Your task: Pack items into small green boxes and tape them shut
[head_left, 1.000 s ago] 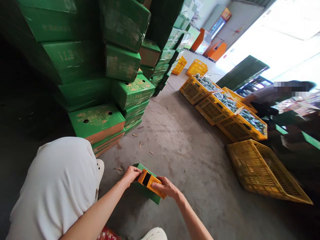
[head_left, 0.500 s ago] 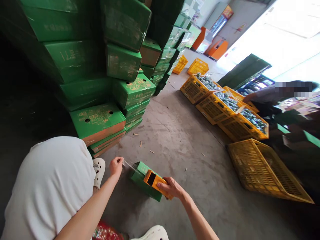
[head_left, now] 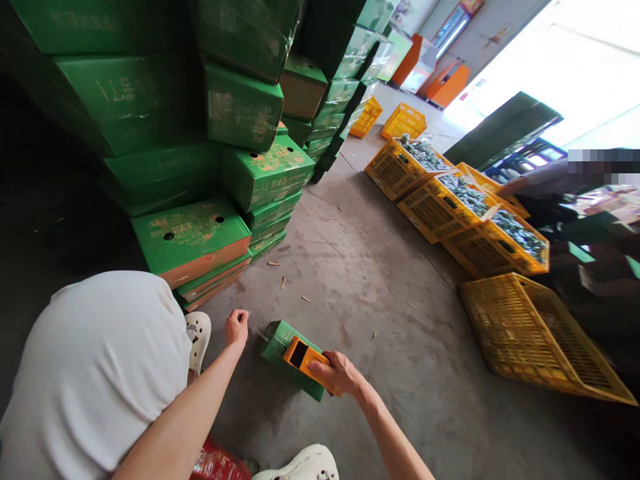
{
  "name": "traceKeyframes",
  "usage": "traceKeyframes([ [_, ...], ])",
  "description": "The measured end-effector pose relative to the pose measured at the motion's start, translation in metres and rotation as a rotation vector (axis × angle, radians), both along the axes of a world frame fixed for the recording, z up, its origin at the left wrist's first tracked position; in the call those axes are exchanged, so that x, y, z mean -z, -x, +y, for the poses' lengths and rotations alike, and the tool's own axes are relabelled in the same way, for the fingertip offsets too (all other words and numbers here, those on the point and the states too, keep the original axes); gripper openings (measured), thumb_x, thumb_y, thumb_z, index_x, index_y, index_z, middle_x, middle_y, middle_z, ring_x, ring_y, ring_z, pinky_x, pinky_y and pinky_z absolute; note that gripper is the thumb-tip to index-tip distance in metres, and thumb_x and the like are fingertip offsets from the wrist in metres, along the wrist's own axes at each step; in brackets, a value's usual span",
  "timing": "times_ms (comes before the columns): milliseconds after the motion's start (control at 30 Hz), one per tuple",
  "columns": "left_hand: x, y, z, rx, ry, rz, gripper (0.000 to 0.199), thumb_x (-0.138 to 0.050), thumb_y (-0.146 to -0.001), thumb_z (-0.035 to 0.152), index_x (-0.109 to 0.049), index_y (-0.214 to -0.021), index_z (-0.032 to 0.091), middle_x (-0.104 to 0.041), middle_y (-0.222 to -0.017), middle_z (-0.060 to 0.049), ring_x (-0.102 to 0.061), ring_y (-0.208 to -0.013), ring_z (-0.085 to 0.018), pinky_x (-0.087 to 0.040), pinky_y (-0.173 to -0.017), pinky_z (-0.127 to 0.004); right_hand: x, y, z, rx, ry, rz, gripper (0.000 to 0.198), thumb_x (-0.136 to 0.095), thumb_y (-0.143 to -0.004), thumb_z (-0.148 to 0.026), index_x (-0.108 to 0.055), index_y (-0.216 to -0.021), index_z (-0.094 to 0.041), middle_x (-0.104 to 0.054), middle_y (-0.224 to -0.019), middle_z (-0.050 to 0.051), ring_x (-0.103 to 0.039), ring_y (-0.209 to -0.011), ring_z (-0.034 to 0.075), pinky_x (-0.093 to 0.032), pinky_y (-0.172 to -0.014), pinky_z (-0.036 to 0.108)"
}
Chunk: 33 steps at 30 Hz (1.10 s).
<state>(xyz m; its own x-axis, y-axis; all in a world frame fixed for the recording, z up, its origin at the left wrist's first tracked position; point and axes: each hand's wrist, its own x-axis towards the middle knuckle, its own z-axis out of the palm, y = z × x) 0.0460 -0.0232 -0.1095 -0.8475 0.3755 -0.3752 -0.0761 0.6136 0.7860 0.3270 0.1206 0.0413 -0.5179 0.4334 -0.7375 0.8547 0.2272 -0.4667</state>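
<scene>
Right there in your right hand (head_left: 337,372), the orange dispenser (head_left: 311,359), gripped firmly, thumb along the top, fingers wrapped out of sight underneath. It's slanted over the small green box (head_left: 287,369), covering part of the top; whether the two actually touch, you can't tell from here. The box itself lies on the floor (head_left: 360,427), between your hands and just beyond your feet, nearer the right one.

Over to your left hand (head_left: 237,327): well off to the side of the box, in the air, fingers curled and fingertips pressed together. Is there a bit of tape in that pinch? Too small to tell!

Closer to you, white cloth (head_left: 110,373) covers your left knee, one white shoe (head_left: 199,339) showing beside it, the other shoe (head_left: 305,465) down at the bottom edge. Between them, something red in shiny wrap (head_left: 219,462), partly cut off.

Out past the hands, a few scraps (head_left: 283,283) dot the floor. On your left, stacked green cartons (head_left: 193,237) climb high. On your right, a yellow crate (head_left: 500,327), then a row of loaded crates (head_left: 435,213) heaped with greyish-green pieces, and behind those a co-worker's sleeve (head_left: 547,181) reaching toward them.
</scene>
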Motion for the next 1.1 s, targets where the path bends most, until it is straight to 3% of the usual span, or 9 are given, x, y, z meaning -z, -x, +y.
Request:
traceKeyframes([
  [300, 0.039, -0.033, 0.009, 0.137, 0.069, -0.141, 0.012, -0.063, -0.086, 0.022, -0.072, -0.078, 0.021, -0.080, -0.090, -0.008, -0.074, -0.088, -0.022, -0.054, -0.082, -0.030, -0.002, 0.004, 0.002, -0.016, -0.023, -0.002, 0.060, -0.057, -0.081, -0.078, -0.061, -0.077, -0.018, -0.062, -0.066, 0.002, -0.056, -0.060, 0.014, -0.034, -0.050, 0.022],
  [500, 0.051, -0.050, 0.012, 0.258, 0.052, -0.219, 0.013, -0.064, -0.084, 0.022, -0.075, -0.079, 0.021, -0.081, -0.090, -0.006, -0.076, -0.090, -0.021, -0.055, -0.084, -0.029, -0.001, 0.003, 0.003, -0.020, -0.031, -0.012, 0.062, -0.054, -0.082, -0.080, -0.061, -0.078, -0.018, -0.060, -0.068, 0.001, -0.054, -0.062, 0.014, -0.033, -0.052, 0.022],
  [700, 0.047, -0.055, 0.008, 0.336, 0.051, -0.192, 0.016, -0.062, -0.091, 0.027, -0.075, -0.096, 0.022, -0.080, -0.101, -0.007, -0.074, -0.100, -0.021, -0.053, -0.093, -0.031, 0.000, 0.003, 0.003, -0.025, -0.025, -0.007, 0.061, -0.055, -0.083, -0.079, -0.060, -0.079, -0.018, -0.058, -0.066, 0.000, -0.051, -0.060, 0.013, -0.032, -0.052, 0.023],
  [833, 0.035, -0.048, 0.008, 0.311, 0.121, -0.080, 0.046, -0.068, -0.086, 0.025, -0.062, -0.132, 0.019, -0.072, -0.127, -0.014, -0.068, -0.119, -0.026, -0.050, -0.099, -0.035, 0.002, 0.004, 0.004, -0.019, -0.033, -0.024, 0.062, -0.054, -0.082, -0.080, -0.059, -0.076, -0.018, -0.058, -0.066, 0.000, -0.052, -0.060, 0.013, -0.032, -0.051, 0.023],
  [900, 0.029, -0.046, 0.009, 0.332, 0.105, -0.077, 0.042, -0.068, -0.085, 0.024, -0.064, -0.127, 0.018, -0.070, -0.131, -0.015, -0.065, -0.124, -0.027, -0.049, -0.102, -0.037, 0.002, 0.004, 0.004, -0.021, -0.044, -0.029, 0.062, -0.055, -0.081, -0.080, -0.060, -0.076, -0.018, -0.057, -0.066, 0.001, -0.053, -0.061, 0.014, -0.032, -0.050, 0.023],
  [1000, 0.021, -0.049, 0.011, 0.406, 0.033, -0.163, 0.024, -0.056, -0.095, 0.030, -0.073, -0.108, 0.019, -0.076, -0.117, -0.013, -0.069, -0.116, -0.026, -0.050, -0.102, -0.037, 0.001, 0.006, 0.004, -0.038, -0.079, -0.030, 0.063, -0.054, -0.079, -0.081, -0.059, -0.074, -0.018, -0.055, -0.065, 0.001, -0.051, -0.061, 0.014, -0.031, -0.050, 0.023],
  [1100, 0.016, -0.059, 0.011, 0.440, 0.013, -0.283, 0.048, -0.039, -0.103, 0.046, -0.073, -0.121, 0.017, -0.073, -0.131, -0.016, -0.066, -0.126, -0.026, -0.051, -0.106, -0.037, -0.002, 0.007, 0.003, -0.040, -0.089, -0.026, 0.065, -0.053, -0.079, -0.083, -0.057, -0.072, -0.018, -0.051, -0.064, 0.000, -0.047, -0.061, 0.012, -0.028, -0.051, 0.023],
])
